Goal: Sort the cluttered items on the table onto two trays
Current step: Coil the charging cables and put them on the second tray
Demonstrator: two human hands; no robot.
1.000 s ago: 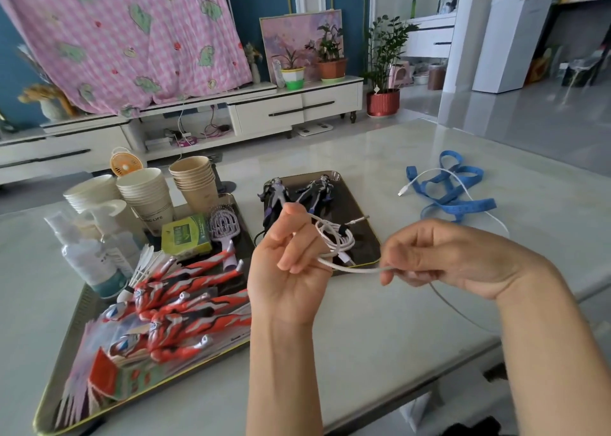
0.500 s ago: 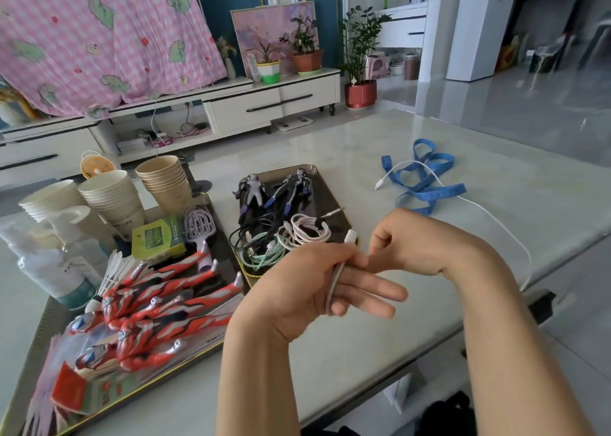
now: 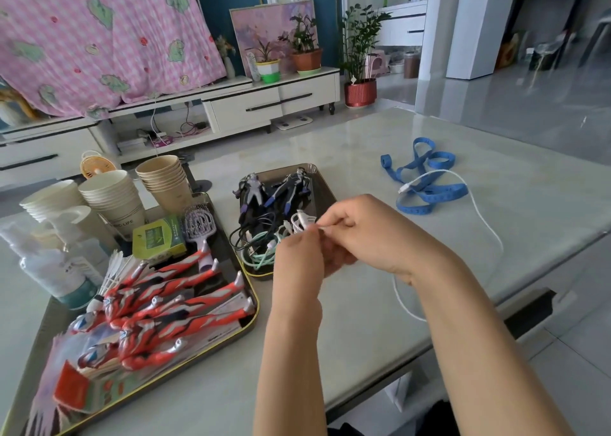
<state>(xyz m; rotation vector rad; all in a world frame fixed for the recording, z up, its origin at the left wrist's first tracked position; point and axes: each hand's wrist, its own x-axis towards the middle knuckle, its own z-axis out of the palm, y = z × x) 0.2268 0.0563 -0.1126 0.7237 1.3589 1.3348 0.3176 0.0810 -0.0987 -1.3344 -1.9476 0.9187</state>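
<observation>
Head view: fingers of left hand (image 3: 297,260) and right hand (image 3: 367,237) curl together, pinching the white cable (image 3: 404,189).

Pretty bright daylit living room, teal wall (image 3: 228,2) behind a pink checked sheet (image 3: 99,38) hanging down to a long low white cabinet (image 3: 274,103), painting (image 3: 261,25) and potted plants (image 3: 305,50) on top, glossy grey floor (image 3: 496,114) off right.

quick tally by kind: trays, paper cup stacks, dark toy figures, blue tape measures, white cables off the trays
dark rectangular trays with gold rims: 2
stacks of paper cups: 3
dark toy figures: 2
blue tape measure: 1
white charging cable off the trays: 1
total: 9
</observation>
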